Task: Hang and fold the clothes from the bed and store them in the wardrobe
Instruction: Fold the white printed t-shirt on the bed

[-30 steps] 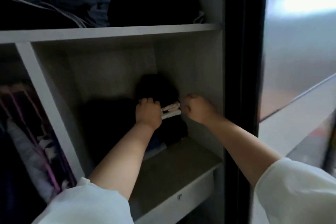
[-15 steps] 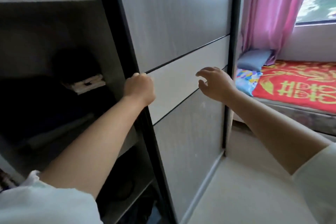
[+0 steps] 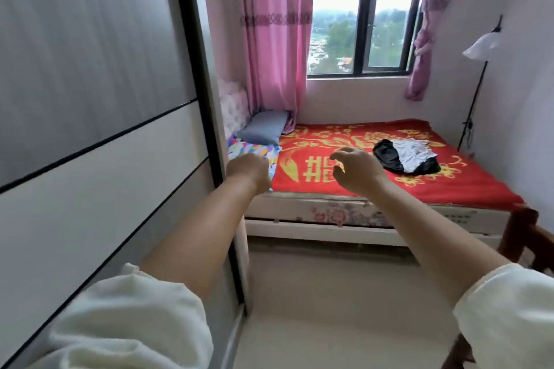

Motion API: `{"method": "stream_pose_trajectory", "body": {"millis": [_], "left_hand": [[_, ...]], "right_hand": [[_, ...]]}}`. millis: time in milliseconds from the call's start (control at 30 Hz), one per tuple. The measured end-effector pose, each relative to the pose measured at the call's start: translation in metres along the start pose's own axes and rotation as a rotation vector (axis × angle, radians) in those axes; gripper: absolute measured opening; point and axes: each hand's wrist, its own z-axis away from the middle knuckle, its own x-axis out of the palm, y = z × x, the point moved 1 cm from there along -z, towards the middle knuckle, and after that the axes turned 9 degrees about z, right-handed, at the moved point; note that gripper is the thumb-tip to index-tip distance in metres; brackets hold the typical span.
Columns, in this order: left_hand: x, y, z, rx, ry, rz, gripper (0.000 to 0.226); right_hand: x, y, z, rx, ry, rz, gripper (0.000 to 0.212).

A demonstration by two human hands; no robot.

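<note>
wardrobe sliding door (image 3: pixel 99 135) filling left half of view, panel across the opening; interior hidden, so stored count cannot be told. bed (image 3: pixel 374 216) with red floral blanket (image 3: pixel 344 141) across the far wall under the window (image 3: pixel 359 15). pink curtain (image 3: pixel 269 39) at left of window, grey pillow (image 3: pixel 263 129) and patterned pillow (image 3: pixel 254 150) at headboard corner.

remaining on blanket: small heap near the right side, black garment (image 3: pixel 386 153) partly under a white garment (image 3: pixel 410 153); looks like two pieces, exact number uncertain. judged: most of the job done, last heap left to fetch, fold or hang, then store.

left hand (image 3: pixel 250 171) curled, knuckles forward, nothing seen in it, just beside door's black edge. right hand (image 3: pixel 356 171) held out, fingers loosely curled and apart, holding nothing. both well short of heap.

room for moving: bare floor (image 3: pixel 329 308) between door and bed, open straight ahead. dark wooden chair (image 3: pixel 527 237) at right near bed corner, floor lamp (image 3: pixel 479 75) against right wall. bed's front rail the edge to lean over; heap sits toward far side, reach likely long.
</note>
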Motion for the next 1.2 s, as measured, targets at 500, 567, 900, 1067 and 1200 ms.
{"method": "stream_pose_trajectory", "body": {"millis": [500,567,900,1067,1200], "left_hand": [[0.142,0.228,-0.38,0.384,-0.184,0.05,0.025],[0.155,0.259,-0.427,0.4,-0.192,0.069,0.025],[0.225,0.378,-0.661,0.432,-0.249,0.055,0.014],[0.28,0.432,-0.788,0.449,-0.306,0.056,0.015],[0.336,0.478,-0.886,0.444,-0.386,0.057,0.015]], "right_hand": [[0.147,0.327,-0.167,0.498,-0.16,0.058,0.033],[0.162,0.371,-0.198,0.536,-0.184,0.035,0.032],[0.266,0.556,-0.353,0.645,-0.29,-0.026,0.033],[0.335,0.646,-0.438,0.694,-0.338,-0.026,0.034],[0.396,0.715,-0.502,0.767,-0.405,-0.072,0.033]]}}
